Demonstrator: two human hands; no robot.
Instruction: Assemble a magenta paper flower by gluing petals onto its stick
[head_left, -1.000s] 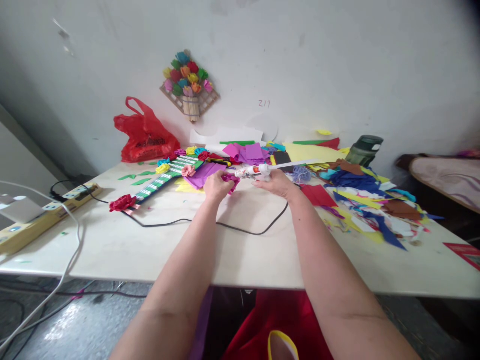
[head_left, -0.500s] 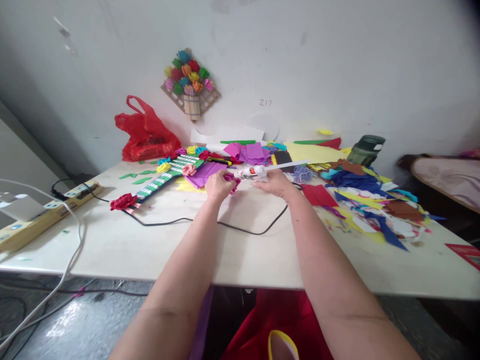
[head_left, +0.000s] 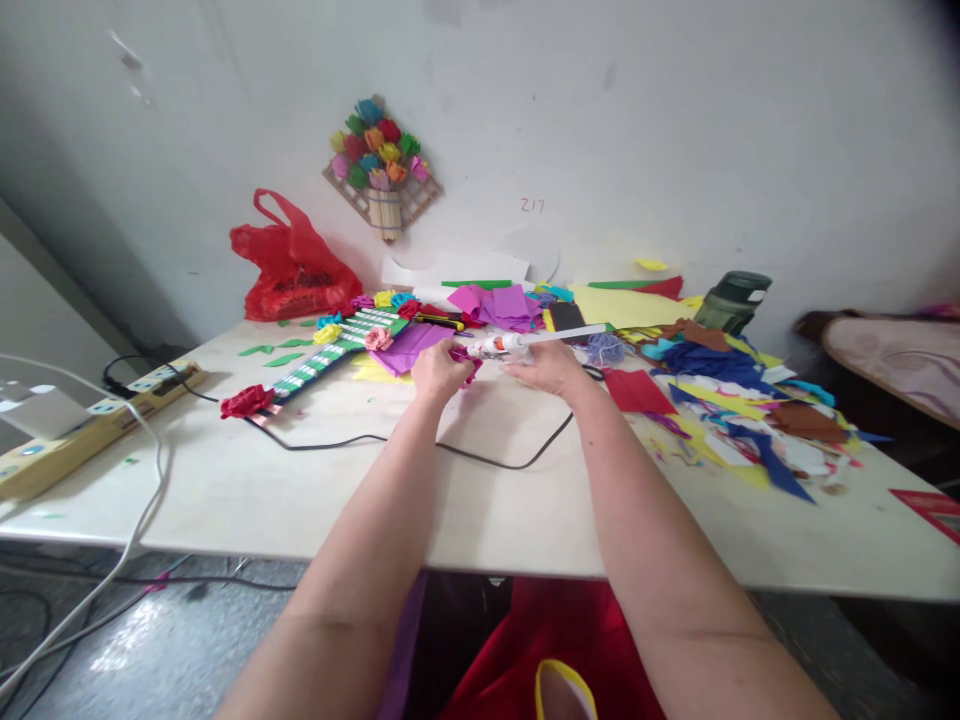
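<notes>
Above the middle of the table, my right hand (head_left: 550, 368) is closed around the handle of a white hot glue gun (head_left: 508, 343), with a long glue stick (head_left: 574, 333) sticking out of its back end to the right. The gun's nozzle points left, at a crumpled magenta paper flower (head_left: 470, 374) pinched in my left hand (head_left: 439, 370). My fingers partly hide the flower. Left of my hands lies a green and white striped panel (head_left: 319, 362) edged with paper roses, among them a pink rose (head_left: 378, 339) and a red rose (head_left: 247, 401).
A black cord (head_left: 360, 438) curves across the table. Paper scraps (head_left: 750, 400) pile up on the right near a dark green bottle (head_left: 733, 302). A red plastic bag (head_left: 296, 265) stands back left, a power strip (head_left: 105, 430) at the left edge. Purple paper (head_left: 412, 348) lies beside my left hand.
Both hands stay almost in place. The glue stick's far end has shifted slightly left and down with a small tilt of the gun.
</notes>
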